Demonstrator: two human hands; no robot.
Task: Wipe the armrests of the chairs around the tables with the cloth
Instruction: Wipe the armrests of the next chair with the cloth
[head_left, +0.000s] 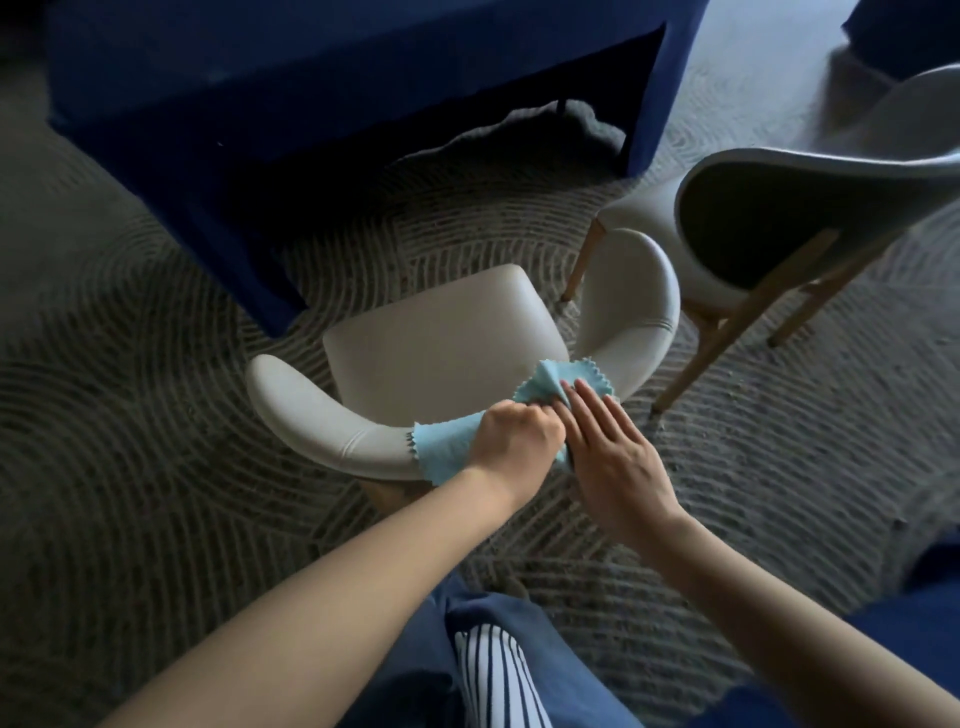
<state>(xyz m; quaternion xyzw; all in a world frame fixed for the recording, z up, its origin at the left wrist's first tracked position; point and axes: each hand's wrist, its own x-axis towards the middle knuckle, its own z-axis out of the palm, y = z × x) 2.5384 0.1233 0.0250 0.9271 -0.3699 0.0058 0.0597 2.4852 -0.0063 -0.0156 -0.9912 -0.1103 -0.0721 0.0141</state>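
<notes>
A cream padded chair (441, 338) stands below me, its curved back and armrest band (322, 421) wrapping around the seat. A light blue cloth (447, 447) with zigzag edges lies over the back of that band. My left hand (514, 436) grips the cloth with curled fingers on top of the band. My right hand (608, 447) lies flat beside it, straight fingers pressing the cloth's bunched right part (561, 382) against the chair. The right armrest (634, 301) curves away uncovered.
A table draped in dark blue fabric (311, 104) stands just beyond the chair. A second chair (810, 218) with wooden legs sits close at the right, its back toward me. Patterned grey carpet (130, 389) covers the floor all around.
</notes>
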